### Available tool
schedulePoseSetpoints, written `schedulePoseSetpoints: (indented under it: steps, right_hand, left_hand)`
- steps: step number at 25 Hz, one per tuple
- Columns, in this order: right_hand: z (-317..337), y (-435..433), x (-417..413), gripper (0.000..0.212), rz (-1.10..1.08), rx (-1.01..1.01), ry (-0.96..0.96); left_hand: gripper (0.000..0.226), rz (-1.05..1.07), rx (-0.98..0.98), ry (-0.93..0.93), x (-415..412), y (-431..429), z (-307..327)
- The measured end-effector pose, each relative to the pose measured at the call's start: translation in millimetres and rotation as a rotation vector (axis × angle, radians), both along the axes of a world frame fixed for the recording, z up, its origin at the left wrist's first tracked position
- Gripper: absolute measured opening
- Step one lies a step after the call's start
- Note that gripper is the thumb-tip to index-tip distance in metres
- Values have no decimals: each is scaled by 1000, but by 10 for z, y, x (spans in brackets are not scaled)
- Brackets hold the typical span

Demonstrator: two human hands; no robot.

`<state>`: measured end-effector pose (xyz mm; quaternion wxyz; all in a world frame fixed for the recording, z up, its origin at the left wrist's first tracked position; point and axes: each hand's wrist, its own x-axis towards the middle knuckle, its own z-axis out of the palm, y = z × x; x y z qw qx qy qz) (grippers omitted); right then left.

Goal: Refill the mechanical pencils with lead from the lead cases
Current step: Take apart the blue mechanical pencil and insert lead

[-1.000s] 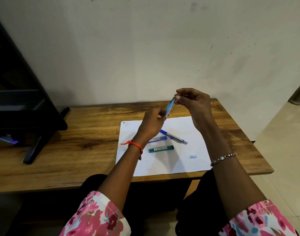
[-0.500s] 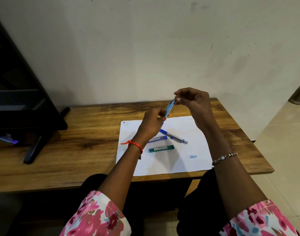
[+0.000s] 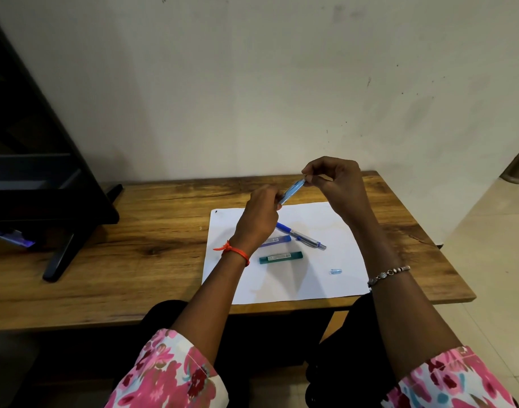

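A light blue mechanical pencil (image 3: 293,190) is held tilted above the table. My left hand (image 3: 259,214) grips its lower end. My right hand (image 3: 334,184) pinches at its upper end with thumb and fingertips; what is between those fingertips is too small to tell. On the white paper sheet (image 3: 325,284) lie a dark blue and silver mechanical pencil (image 3: 300,235), a purple lead case (image 3: 277,240) partly hidden behind my left wrist, a green lead case (image 3: 280,257), and a small clear blue cap (image 3: 335,271).
The wooden table (image 3: 134,260) stands against a pale wall. A black stand (image 3: 61,201) sits on its left end. The table's right edge drops to a tiled floor (image 3: 493,260). My lap is below the front edge.
Both hands and the light blue pencil have stayed nearly in place; my right hand's fingertips shifted slightly at the pencil's top end.
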<state>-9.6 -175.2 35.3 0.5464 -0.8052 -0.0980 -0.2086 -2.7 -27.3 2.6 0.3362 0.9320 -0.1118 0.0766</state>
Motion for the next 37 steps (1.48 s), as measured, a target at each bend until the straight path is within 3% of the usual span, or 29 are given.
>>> schedulePoseSetpoints:
  steps: [13, 18, 20, 24, 30, 34, 37]
  right_hand:
    - [-30, -7, -2, 16, 2, -6, -5]
    - [-2, -107, -35, 20, 40, 166, 141]
    - [-13, -190, -59, 16, 74, 14, 329]
    - [-107, -330, -127, 16, 301, -690, 790]
    - [-149, -362, -186, 25, 442, -905, 1070]
    - [-140, -364, -209, 23, 446, -920, 1000]
    - [-66, -365, -232, 11, 353, -568, 707]
  left_hand:
    - [24, 32, 0, -14, -48, -3, -6]
    - [24, 26, -64, 0, -36, -5, 34]
    - [24, 33, -109, 24, -25, 2, 53]
    - [21, 33, -147, 41, -25, 23, 68]
    - [23, 30, -153, 57, -49, 7, 90]
    - [25, 28, -149, 64, -59, 22, 98]
    - [26, 29, -143, 72, -45, 22, 106]
